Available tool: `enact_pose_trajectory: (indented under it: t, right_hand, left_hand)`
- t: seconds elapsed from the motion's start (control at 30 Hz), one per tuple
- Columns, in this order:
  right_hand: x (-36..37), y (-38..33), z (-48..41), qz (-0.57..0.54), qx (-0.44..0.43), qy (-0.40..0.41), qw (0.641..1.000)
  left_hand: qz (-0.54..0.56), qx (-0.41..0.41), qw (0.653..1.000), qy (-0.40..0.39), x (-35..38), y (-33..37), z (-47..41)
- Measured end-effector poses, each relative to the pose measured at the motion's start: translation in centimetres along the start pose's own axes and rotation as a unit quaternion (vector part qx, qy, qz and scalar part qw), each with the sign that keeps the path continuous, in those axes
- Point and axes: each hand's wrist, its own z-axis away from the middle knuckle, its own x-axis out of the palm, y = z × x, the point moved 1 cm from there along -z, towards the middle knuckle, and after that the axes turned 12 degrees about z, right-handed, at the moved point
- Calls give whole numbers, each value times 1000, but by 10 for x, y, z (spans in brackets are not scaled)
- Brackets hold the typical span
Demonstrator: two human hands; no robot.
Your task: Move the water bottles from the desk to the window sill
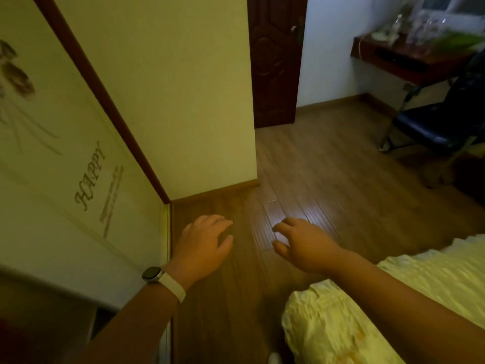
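My left hand (pixel 203 243) and my right hand (pixel 301 243) hang in front of me over the wooden floor, fingers relaxed, holding nothing. A watch with a white strap sits on my left wrist. Far away at the top right a dark red desk (pixel 409 63) stands against the white wall. Several clear bottles (pixel 422 27) stand blurred on it, below a bright window. Both hands are far from the desk.
A dark chair (pixel 443 122) stands in front of the desk. A pale wardrobe door (pixel 65 153) with "HAPPY" lettering fills the left. A cream wall corner (pixel 183 101) juts out ahead, a dark wooden door (pixel 275 61) behind it. A yellow bedspread (pixel 367 311) lies at lower right.
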Motion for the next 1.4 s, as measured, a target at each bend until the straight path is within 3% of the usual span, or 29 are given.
enact_pose_trajectory:
  t: [0.23,0.93,1.4]
  right_hand:
    - [-30,54,-65,-14,28,55,998]
    - [-78,154,-338,25,209,-12,977]
    - [-100,248,-433,-2,268,3,963]
  left_hand:
    - [-24,42,999,5,-10,6,-101]
    - [19,168,984,-46,-38,-87,-468]
    - [13,205,977,-59,-33,-66,-629]
